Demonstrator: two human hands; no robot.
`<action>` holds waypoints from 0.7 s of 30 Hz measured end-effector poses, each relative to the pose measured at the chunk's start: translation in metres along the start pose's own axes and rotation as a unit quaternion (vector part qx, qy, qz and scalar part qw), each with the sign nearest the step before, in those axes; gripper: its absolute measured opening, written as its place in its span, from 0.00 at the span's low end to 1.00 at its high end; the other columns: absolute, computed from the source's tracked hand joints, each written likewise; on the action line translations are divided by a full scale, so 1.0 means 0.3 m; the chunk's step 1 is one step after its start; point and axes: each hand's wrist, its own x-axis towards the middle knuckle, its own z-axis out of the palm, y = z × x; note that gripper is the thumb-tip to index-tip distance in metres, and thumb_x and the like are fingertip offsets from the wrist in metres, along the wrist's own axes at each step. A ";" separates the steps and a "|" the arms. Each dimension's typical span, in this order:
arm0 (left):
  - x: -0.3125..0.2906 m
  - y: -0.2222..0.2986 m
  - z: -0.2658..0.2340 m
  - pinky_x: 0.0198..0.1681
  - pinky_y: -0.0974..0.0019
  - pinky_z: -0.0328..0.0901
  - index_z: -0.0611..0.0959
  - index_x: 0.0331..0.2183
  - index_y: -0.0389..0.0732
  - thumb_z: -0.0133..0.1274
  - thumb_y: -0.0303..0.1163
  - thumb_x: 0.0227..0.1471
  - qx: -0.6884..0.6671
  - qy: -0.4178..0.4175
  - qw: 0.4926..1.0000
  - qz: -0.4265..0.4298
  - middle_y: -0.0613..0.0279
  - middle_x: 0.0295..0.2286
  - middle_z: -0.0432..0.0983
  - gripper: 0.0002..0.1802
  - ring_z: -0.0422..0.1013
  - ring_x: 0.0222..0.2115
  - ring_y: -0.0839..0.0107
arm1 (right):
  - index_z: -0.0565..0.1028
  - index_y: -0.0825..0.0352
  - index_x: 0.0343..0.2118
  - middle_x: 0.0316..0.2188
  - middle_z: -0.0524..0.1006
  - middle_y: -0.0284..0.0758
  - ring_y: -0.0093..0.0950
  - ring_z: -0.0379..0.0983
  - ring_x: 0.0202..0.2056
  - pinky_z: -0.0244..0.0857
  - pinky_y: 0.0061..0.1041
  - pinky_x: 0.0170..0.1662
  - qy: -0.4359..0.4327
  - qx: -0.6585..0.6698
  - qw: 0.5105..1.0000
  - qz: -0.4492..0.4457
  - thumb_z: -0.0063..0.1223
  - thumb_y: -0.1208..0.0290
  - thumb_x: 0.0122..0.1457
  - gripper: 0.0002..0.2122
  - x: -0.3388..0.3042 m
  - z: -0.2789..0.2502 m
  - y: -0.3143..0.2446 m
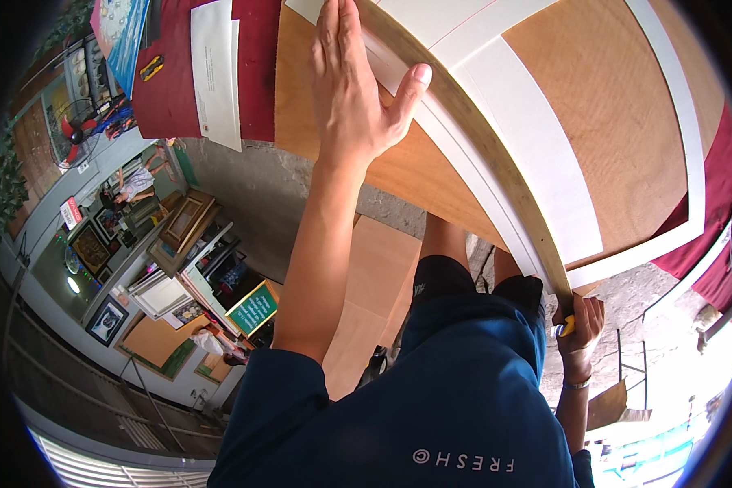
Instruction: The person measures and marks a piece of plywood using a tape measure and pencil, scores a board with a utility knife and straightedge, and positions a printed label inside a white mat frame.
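My left hand (358, 98) lies flat with fingers stretched out near the far end of a long wooden straightedge (496, 154), its thumb resting on the strip. Beneath the straightedge is a white board (537, 138) with thin lines along it, on top of a brown wooden sheet (447, 175). At the near end of the strip, my right hand (581, 329) is closed around a small yellow-handled cutter (567, 327). Its blade is hidden from view. A white border (694, 163) surrounds another brown area (610, 106) to the right.
Red cloth (256, 73) covers the table on the left, with white sheets (216, 73) and another yellow cutter (151, 67) on it. A brown panel (366, 276) stands below the table edge. Shelves with picture frames (187, 224), a fan (75, 132) and people are farther left.
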 end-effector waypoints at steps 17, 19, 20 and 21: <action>-0.008 0.001 0.003 0.65 0.39 0.48 0.52 0.66 0.28 0.52 0.54 0.58 -0.003 0.016 1.000 0.021 0.30 0.65 0.46 0.50 0.48 0.65 0.37 | 0.73 0.72 0.42 0.27 0.71 0.38 0.38 0.70 0.29 0.65 0.39 0.36 -0.030 -0.015 0.999 0.015 0.63 0.74 0.52 0.16 0.012 -0.016 -0.013; -0.005 -0.002 0.011 0.65 0.38 0.47 0.51 0.66 0.28 0.52 0.54 0.58 -0.006 0.017 1.000 0.023 0.30 0.65 0.46 0.50 0.48 0.66 0.38 | 0.74 0.72 0.43 0.28 0.71 0.39 0.38 0.70 0.29 0.65 0.38 0.35 -0.036 -0.039 0.998 0.019 0.66 0.71 0.53 0.17 0.008 -0.028 -0.013; -0.001 -0.004 0.016 0.65 0.38 0.47 0.51 0.66 0.28 0.52 0.54 0.58 -0.003 0.015 1.000 0.025 0.31 0.65 0.45 0.50 0.48 0.66 0.38 | 0.75 0.72 0.43 0.28 0.71 0.39 0.38 0.70 0.29 0.66 0.38 0.35 -0.039 -0.052 0.998 0.020 0.67 0.69 0.53 0.18 0.009 -0.037 -0.011; 0.001 -0.009 0.020 0.66 0.38 0.47 0.51 0.66 0.28 0.52 0.54 0.58 -0.001 0.014 1.000 0.025 0.31 0.65 0.45 0.51 0.48 0.66 0.38 | 0.76 0.71 0.44 0.28 0.71 0.39 0.37 0.70 0.28 0.66 0.36 0.33 -0.021 -0.071 0.997 0.010 0.68 0.64 0.54 0.20 0.010 -0.041 -0.007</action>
